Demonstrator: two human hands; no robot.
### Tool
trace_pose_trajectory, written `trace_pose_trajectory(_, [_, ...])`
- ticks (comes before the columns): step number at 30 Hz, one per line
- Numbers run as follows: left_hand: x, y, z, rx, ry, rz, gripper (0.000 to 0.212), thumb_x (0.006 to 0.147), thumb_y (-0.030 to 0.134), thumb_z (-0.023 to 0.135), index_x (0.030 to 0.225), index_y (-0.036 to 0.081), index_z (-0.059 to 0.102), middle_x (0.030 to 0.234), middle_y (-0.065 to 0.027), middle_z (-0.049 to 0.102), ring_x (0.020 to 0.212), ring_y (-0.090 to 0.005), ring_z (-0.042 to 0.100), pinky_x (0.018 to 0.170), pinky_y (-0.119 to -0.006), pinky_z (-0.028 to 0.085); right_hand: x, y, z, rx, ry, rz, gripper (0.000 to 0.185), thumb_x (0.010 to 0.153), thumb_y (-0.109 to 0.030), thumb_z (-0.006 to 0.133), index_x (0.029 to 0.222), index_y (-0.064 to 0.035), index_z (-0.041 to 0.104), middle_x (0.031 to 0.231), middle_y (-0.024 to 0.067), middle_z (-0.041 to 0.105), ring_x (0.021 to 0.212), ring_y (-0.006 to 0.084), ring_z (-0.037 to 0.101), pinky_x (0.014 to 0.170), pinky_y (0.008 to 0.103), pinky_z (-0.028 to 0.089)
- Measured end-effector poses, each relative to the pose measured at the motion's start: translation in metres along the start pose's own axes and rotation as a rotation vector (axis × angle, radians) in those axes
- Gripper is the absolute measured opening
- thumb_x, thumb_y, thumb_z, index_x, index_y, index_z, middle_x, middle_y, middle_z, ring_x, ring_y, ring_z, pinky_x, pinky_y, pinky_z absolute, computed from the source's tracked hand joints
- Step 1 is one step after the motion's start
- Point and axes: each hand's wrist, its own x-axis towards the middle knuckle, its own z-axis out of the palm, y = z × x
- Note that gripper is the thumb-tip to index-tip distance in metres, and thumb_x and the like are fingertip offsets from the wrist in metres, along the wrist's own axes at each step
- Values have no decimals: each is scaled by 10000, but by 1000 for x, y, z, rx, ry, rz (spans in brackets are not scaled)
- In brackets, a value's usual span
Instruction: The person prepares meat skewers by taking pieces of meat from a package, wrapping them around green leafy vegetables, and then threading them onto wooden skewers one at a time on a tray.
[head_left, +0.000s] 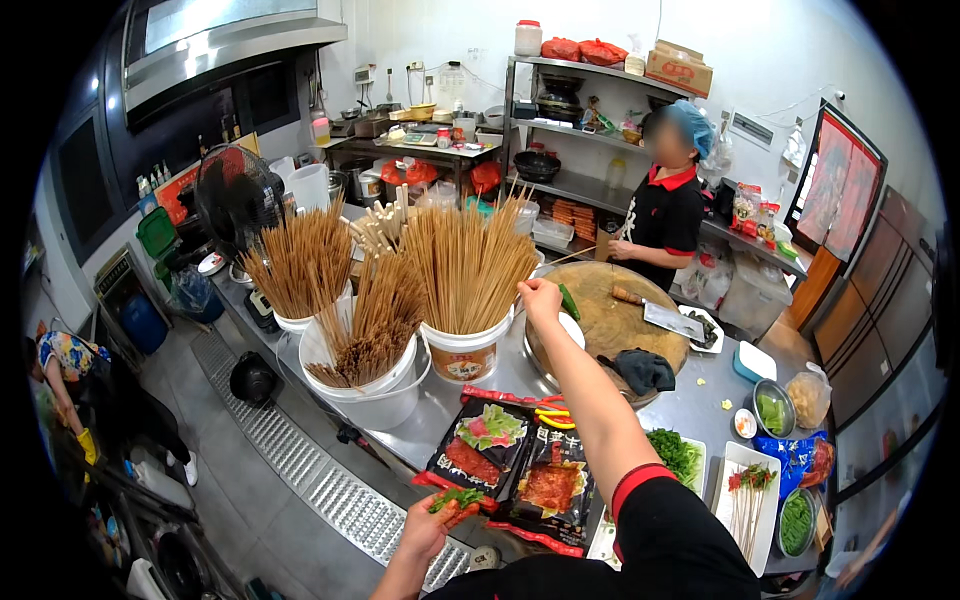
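Note:
My left hand (431, 529) is low in front of me, its fingers closed around green leafy herbs (459, 498) with something reddish at the fingertips. My right hand (541, 300) reaches far out, its fingertips pinched together beside the right edge of a white bucket (463, 352) packed with bamboo skewers (469, 262). A single thin skewer (568, 256) slants up to the right just past these fingertips. Whether they grip it is unclear. Between my arms lie two printed food packets (484, 450) with red edges, and yellow-handled scissors (553, 415) rest at their top.
A round wooden chopping block (637, 330) bears a cleaver (671, 319), a green pepper (568, 301) and a dark cloth (641, 369). At right, a white tray (724, 517) holds filled skewers. Another bucket (360, 397) stands left. A co-worker (660, 210) is across the table.

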Motion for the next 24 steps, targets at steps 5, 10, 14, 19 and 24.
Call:
trace_pose_trajectory(5, [10, 12, -6, -35, -27, 18, 229, 822, 7, 492, 1034, -78, 473, 971, -203, 567, 852, -305, 589, 773, -369, 499, 4, 3, 7, -228, 95, -75, 204, 679, -226, 616, 706, -26, 644, 653, 155, 612, 629, 280, 604, 627, 357, 465])
trace_pose_trajectory(10, [13, 26, 11, -57, -19, 45, 217, 835, -1, 469, 1037, -81, 468, 986, -196, 559, 880, -303, 580, 807, -369, 485, 15, 7, 10, -226, 26, 24, 195, 645, -197, 589, 747, -41, 646, 729, 178, 610, 701, 324, 598, 658, 392, 470])
trace_pose_trajectory(14, [17, 27, 11, -33, -53, 53, 229, 846, 0, 451, 1055, -93, 453, 1012, -206, 548, 901, -310, 576, 811, -359, 482, 19, 3, 12, -209, 24, 34, 194, 639, -200, 574, 718, -35, 637, 709, 181, 605, 693, 332, 596, 650, 397, 468])
trace_pose_trajectory(19, [12, 31, 15, -10, -47, 88, 226, 846, 2, 449, 1053, -88, 455, 1012, -206, 550, 898, -309, 578, 800, -346, 490, 4, -17, 1, -248, 81, -53, 194, 670, -205, 549, 682, -16, 592, 697, 194, 588, 687, 346, 580, 629, 415, 450])
trace_pose_trajectory(24, [14, 34, 34, 101, -59, 198, 226, 838, -2, 471, 1055, -65, 470, 1013, -163, 563, 884, -238, 585, 787, -312, 482, 2, -89, -60, 93, 285, -747, 84, 811, -89, 483, 781, -11, 484, 642, 126, 568, 610, 219, 554, 545, 327, 420])
